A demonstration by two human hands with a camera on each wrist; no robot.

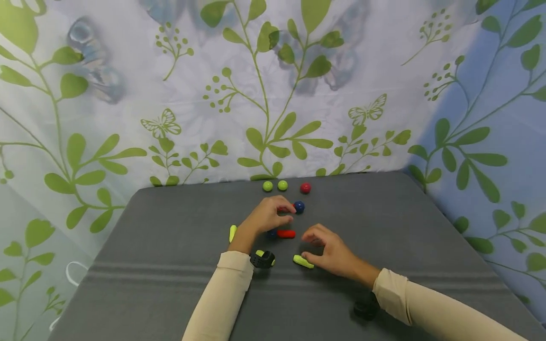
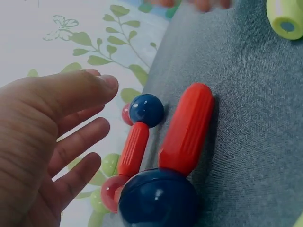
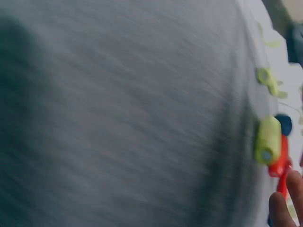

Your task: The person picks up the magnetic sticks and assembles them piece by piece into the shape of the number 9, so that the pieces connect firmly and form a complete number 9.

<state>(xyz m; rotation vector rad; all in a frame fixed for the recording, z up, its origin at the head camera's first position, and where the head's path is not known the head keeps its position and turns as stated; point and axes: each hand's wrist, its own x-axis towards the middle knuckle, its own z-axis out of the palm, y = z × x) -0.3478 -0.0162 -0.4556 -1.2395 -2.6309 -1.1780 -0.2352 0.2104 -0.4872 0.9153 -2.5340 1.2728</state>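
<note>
My left hand [image 1: 268, 214] hovers with fingers loosely bent and nothing between them, above a red rod [image 2: 188, 130] whose end meets a blue ball [image 2: 158, 198]. Beyond it in the left wrist view, a second red rod [image 2: 134, 149] joins another blue ball [image 2: 147, 111] to a red ball [image 2: 111, 191]. In the head view that farther blue ball [image 1: 299, 207] shows just past the left fingertips. My right hand [image 1: 332, 250], fingers spread and relaxed, is close beside a yellow-green rod [image 1: 303, 261]; it holds nothing. At the right wrist view's edge, its fingertips [image 3: 280, 210] show.
Two lime-green balls [image 1: 275, 185] and a red ball [image 1: 305, 188] lie near the back edge of the grey table [image 1: 179, 265]. Another yellow-green rod [image 1: 232, 233] lies left of the left wrist, and one sits partly behind the wrist camera [image 1: 265, 260]. A leaf-patterned curtain [image 1: 273, 94] hangs behind.
</note>
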